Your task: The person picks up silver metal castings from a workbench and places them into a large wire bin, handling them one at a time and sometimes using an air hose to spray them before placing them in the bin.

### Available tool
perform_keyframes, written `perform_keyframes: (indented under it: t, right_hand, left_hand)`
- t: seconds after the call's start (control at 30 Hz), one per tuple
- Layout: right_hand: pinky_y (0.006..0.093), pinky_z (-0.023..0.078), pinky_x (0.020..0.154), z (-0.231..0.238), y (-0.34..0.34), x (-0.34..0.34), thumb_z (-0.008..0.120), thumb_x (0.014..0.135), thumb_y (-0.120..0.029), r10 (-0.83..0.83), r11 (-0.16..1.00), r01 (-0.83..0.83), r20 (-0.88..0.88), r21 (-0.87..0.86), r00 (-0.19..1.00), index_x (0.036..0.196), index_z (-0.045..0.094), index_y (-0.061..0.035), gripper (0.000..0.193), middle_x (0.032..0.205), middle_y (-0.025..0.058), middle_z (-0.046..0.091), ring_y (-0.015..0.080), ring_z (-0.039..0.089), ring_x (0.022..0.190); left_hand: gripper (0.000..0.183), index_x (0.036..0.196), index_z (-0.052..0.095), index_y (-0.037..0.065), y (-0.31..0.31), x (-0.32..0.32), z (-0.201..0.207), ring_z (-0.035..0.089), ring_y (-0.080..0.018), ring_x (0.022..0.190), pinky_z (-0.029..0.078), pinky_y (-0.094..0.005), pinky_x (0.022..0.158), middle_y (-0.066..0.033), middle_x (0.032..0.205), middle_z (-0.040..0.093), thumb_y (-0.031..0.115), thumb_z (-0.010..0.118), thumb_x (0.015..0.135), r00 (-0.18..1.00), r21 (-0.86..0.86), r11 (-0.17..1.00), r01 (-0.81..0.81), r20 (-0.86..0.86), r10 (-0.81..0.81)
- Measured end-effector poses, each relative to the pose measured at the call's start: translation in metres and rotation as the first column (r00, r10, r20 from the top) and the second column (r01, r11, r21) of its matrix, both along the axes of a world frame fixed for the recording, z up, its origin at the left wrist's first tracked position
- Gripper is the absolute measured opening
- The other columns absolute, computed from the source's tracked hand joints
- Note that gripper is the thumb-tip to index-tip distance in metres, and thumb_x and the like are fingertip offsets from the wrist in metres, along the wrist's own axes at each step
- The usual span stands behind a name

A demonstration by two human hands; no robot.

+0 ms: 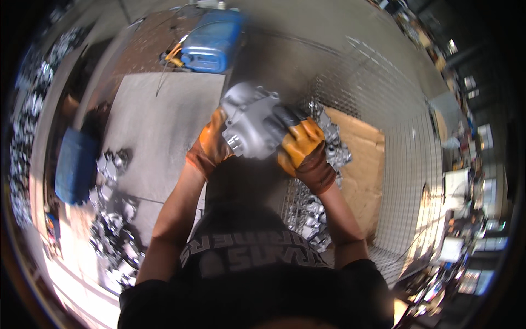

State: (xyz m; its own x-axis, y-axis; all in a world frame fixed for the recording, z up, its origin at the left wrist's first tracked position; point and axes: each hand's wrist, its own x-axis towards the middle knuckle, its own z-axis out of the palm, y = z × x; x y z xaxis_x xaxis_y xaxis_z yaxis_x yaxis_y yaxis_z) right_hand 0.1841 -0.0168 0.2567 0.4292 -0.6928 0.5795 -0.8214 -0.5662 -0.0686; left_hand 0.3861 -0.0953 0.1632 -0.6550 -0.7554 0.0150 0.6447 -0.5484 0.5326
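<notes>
Between my two gloved hands I hold up a grey cast metal housing (pixel 251 123), rounded with small lugs and openings at its edge. My left hand (pixel 211 140), in an orange and brown glove, grips its left side. Across its right side lie the fingers of my right hand (pixel 302 141), gloved in orange with dark fingertips. Motion blurs the casting a little, and its underside is hidden. To the right, beneath my right forearm, more metal castings (pixel 313 216) lie in a wire mesh cage (pixel 408 153).
A grey work surface (pixel 164 126) lies to the left, with several castings (pixel 115 230) along its left edge. A blue plastic canister (pixel 211 44) stands at the back beside a yellow tool (pixel 174 56). Another blue container (pixel 75 167) is farther left. Brown cardboard (pixel 359 164) lines the cage.
</notes>
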Motion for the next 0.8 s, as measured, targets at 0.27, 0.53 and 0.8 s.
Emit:
perform_keyframes:
  t: [0.27,0.53,0.8]
  right_hand:
    - [0.0344,0.032,0.111,-0.049,0.063,-0.078,0.062,0.09,-0.025,-0.263,0.786,-0.216,0.63,0.579,0.73,0.143,0.036,-0.0047,0.062,0.142,0.0161,0.042,0.0239,0.044,0.13]
    - [0.0388,0.039,0.105,-0.169,0.118,-0.087,0.064,0.087,-0.036,-0.595,0.674,-0.727,0.678,0.127,-0.433,0.148,0.022,-0.01,0.079,0.145,0.0179,0.036,0.0306,0.044,0.129]
    - [0.0476,0.054,0.087,-0.239,0.161,-0.163,0.066,0.086,-0.038,-0.077,0.993,-0.106,0.378,-0.058,-0.923,0.133,0.046,-0.0037,0.062,0.124,0.0176,0.057,0.0319,0.06,0.108]
  left_hand:
    - [0.058,0.137,0.037,0.004,0.015,-0.031,-0.028,0.054,-0.0276,0.116,0.049,-0.0398,0.093,-0.0152,0.131,0.05,0.037,0.054,0.093,0.956,0.025,0.991,0.132,0.26,-0.134]
    - [0.058,0.136,0.04,0.004,0.016,-0.111,-0.077,0.057,-0.0226,0.111,0.05,-0.0334,0.091,-0.0144,0.129,0.052,0.046,0.038,0.096,0.585,-0.306,0.735,0.606,0.797,-0.15]
    - [0.073,0.143,0.032,0.006,0.008,-0.206,-0.052,0.04,-0.0375,0.132,0.034,-0.0497,0.105,-0.0268,0.138,0.043,0.056,0.048,0.093,0.563,0.195,0.887,0.418,0.711,-0.422]
